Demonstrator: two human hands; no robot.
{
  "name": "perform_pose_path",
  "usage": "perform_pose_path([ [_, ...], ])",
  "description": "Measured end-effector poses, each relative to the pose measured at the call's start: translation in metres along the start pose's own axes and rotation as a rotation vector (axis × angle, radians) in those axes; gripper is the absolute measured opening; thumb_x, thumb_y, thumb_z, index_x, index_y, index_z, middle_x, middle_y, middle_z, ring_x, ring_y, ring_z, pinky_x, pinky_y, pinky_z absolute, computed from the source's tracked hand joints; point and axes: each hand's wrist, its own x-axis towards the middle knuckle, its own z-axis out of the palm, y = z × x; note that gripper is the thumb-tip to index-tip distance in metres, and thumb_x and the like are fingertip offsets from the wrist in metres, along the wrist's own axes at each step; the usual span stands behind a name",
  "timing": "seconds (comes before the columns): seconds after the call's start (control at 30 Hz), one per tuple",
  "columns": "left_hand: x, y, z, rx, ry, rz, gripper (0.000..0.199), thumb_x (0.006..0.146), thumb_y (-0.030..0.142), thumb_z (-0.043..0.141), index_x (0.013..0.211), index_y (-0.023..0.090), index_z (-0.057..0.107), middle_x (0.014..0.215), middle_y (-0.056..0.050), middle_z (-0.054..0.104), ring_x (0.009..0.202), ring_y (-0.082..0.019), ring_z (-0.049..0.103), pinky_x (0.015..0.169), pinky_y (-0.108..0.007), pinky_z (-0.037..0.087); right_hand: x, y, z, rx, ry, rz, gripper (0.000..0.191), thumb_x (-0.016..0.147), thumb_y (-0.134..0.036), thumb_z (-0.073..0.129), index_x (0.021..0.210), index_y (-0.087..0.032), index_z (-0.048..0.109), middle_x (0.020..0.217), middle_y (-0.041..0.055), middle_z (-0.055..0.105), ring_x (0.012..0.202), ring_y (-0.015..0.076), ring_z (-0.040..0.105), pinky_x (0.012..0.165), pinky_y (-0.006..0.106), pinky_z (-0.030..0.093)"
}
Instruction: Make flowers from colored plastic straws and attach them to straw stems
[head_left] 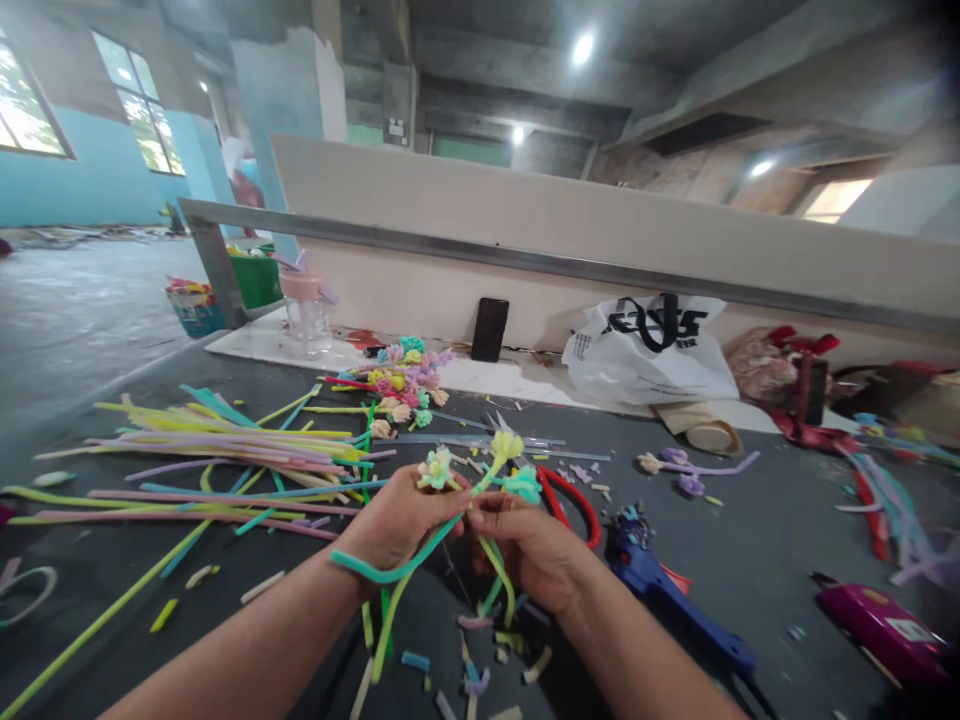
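So, the little bunch of fuzzy flowers (pixel 480 488) is pinched between both hands, just above the near middle of the dark tabletop (pixel 765 545). The left hand (pixel 405 510) and the right hand (pixel 521 540) both have fingers closed on the stems. Its long axis tilts up and away: a yellow bloom (pixel 507 446) points to the far side, a pale one (pixel 437 468) leans left, a teal one (pixel 523 484) leans right. The teal stem (pixel 405 572) curves out low left across the wrist, and yellow-green ones hang toward the near edge. The white bag (pixel 652 350) has big black lettering, but its handle covers part and I can't read it; the smaller print's too tiny. Some right fingertips are tucked behind stems, that hand partly covers the red scissor handles (pixel 581 505), and the blue glue gun's (pixel 667 590) cord runs out of frame.
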Motion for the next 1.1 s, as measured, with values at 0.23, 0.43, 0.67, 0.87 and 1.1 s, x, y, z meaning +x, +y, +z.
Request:
perform_pose_path([
  [0.23,-0.001,0.007,0.002,0.135,0.063,0.019,0.015,0.061,0.025,0.066,0.063,0.011,0.059,0.046,0.004,0.052,0.047,-0.008,0.044,0.049,-0.021,0.034,-0.002,0.000,-0.002,0.004,-0.063,-0.030,0.024,0.058,-0.020,0.078,0.073,-0.013,0.061,0.065,0.0009,0.066,0.051,0.0099,0.059,0.054,0.023,0.046],
  [0.43,0.001,0.004,0.005,0.105,0.083,0.078,0.015,0.062,0.026,0.064,0.062,0.012,0.059,0.048,0.003,0.052,0.048,-0.009,0.044,0.049,-0.021,0.034,0.003,0.004,0.007,0.045,-0.029,-0.151,0.025,0.054,-0.019,0.080,0.066,-0.013,0.060,0.058,-0.0003,0.065,0.051,0.0091,0.058,0.052,0.020,0.043],
  [0.67,-0.002,0.002,0.021,0.097,0.234,0.176,0.016,0.066,0.026,0.061,0.060,0.013,0.056,0.055,0.002,0.053,0.055,-0.011,0.046,0.054,-0.022,0.037,0.001,0.008,0.016,0.191,-0.011,-0.319,0.025,0.052,-0.022,0.081,0.062,-0.016,0.059,0.056,-0.0024,0.063,0.052,0.0104,0.057,0.052,0.020,0.041],
  [0.87,-0.003,0.009,0.032,0.339,0.298,0.241,0.019,0.072,0.027,0.055,0.060,0.012,0.060,0.054,0.003,0.050,0.056,-0.012,0.044,0.054,-0.022,0.035,-0.005,0.002,0.012,0.234,-0.003,-0.319,0.025,0.053,-0.022,0.081,0.062,-0.014,0.059,0.057,-0.0025,0.061,0.048,0.0074,0.054,0.047,0.017,0.039],
  [1.1,0.002,0.003,0.032,0.429,0.243,0.250,0.028,0.077,0.035,0.051,0.068,0.012,0.064,0.057,0.001,0.056,0.056,-0.013,0.048,0.053,-0.022,0.036,-0.001,0.001,0.005,0.221,0.015,-0.307,0.034,0.048,-0.026,0.083,0.064,-0.015,0.056,0.052,-0.0033,0.058,0.043,0.0101,0.055,0.044,0.021,0.042],
])
